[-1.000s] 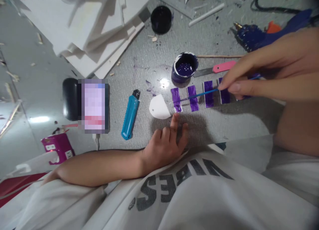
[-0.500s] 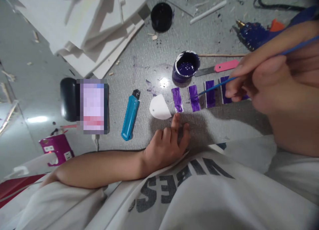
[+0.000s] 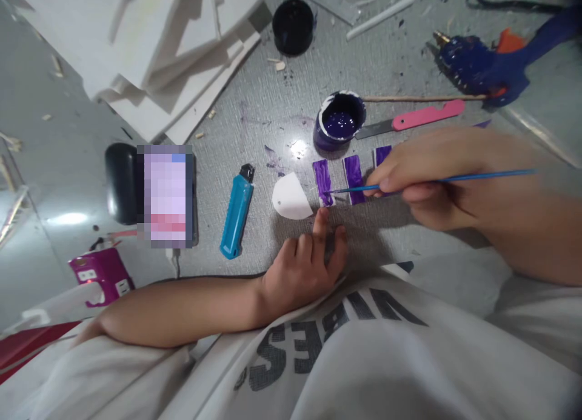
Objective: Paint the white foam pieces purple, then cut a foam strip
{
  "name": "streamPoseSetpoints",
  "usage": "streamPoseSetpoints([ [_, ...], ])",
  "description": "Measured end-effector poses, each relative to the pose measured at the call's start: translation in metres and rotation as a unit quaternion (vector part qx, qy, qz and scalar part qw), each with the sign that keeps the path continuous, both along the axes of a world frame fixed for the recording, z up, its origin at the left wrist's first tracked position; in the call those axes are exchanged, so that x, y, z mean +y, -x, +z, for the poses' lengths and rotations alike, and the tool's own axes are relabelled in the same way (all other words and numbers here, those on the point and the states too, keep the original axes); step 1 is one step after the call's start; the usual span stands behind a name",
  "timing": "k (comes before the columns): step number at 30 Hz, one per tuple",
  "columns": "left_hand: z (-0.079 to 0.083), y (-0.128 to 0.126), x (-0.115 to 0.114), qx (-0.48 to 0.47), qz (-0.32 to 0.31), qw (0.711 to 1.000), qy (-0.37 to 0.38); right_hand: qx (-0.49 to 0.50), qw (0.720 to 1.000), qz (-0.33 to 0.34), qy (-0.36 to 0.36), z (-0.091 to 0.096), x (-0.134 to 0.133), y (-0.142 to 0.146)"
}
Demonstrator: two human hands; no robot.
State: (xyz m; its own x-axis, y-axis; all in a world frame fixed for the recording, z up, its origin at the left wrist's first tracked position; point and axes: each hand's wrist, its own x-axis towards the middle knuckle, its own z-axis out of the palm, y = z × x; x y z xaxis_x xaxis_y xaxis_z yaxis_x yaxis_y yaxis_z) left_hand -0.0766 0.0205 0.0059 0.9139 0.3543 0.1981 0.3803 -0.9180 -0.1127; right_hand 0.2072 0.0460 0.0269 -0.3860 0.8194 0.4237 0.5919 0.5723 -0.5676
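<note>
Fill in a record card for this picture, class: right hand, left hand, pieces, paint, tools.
Right hand: holds blue brush, tip at the leftmost purple strip
Left hand: index fingertip at that strip's near edge; contact unclear
Pieces: at least three purple strips in a row; white rounded piece to their left
Paint: dark purple, in an open pot
Tools: blue cutter, pink-handled blade, glue gun

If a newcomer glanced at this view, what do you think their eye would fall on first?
Probably the row of purple strips near the middle, where the right hand holds a blue brush with its tip at the leftmost strip. Just beyond them stands an open paint jar, a pink-handled knife beside it. A bright blue cutter lies farther left.
</note>
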Motion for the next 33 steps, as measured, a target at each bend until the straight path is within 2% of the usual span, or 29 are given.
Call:
streamPoseSetpoints([
  [3,-0.002,0.001,-0.001,0.004,-0.001,1.000,0.003,-0.023,0.998,0.063,-0.011,-0.001,0.004,-0.005],
  [7,-0.003,0.003,0.000,0.010,-0.003,1.000,0.005,-0.010,1.000,0.010,-0.010,0.000,0.004,-0.003],
  [12,-0.003,0.004,0.001,0.009,-0.012,1.000,0.002,-0.027,0.999,0.035,-0.014,-0.003,0.005,-0.002],
  [17,-0.007,0.007,-0.003,0.014,-0.006,0.999,0.030,-0.035,0.999,-0.014,-0.028,-0.002,0.006,-0.003],
  [22,-0.012,0.012,-0.007,0.025,0.005,0.995,0.096,-0.042,0.998,0.025,-0.037,-0.003,0.008,-0.002],
  [27,-0.010,0.011,-0.006,0.037,-0.006,0.998,0.043,-0.055,0.998,-0.022,-0.037,-0.001,0.006,-0.006],
  [33,-0.009,0.007,-0.004,0.014,-0.007,1.000,0.001,-0.063,0.997,0.022,-0.043,-0.002,0.009,-0.009],
])
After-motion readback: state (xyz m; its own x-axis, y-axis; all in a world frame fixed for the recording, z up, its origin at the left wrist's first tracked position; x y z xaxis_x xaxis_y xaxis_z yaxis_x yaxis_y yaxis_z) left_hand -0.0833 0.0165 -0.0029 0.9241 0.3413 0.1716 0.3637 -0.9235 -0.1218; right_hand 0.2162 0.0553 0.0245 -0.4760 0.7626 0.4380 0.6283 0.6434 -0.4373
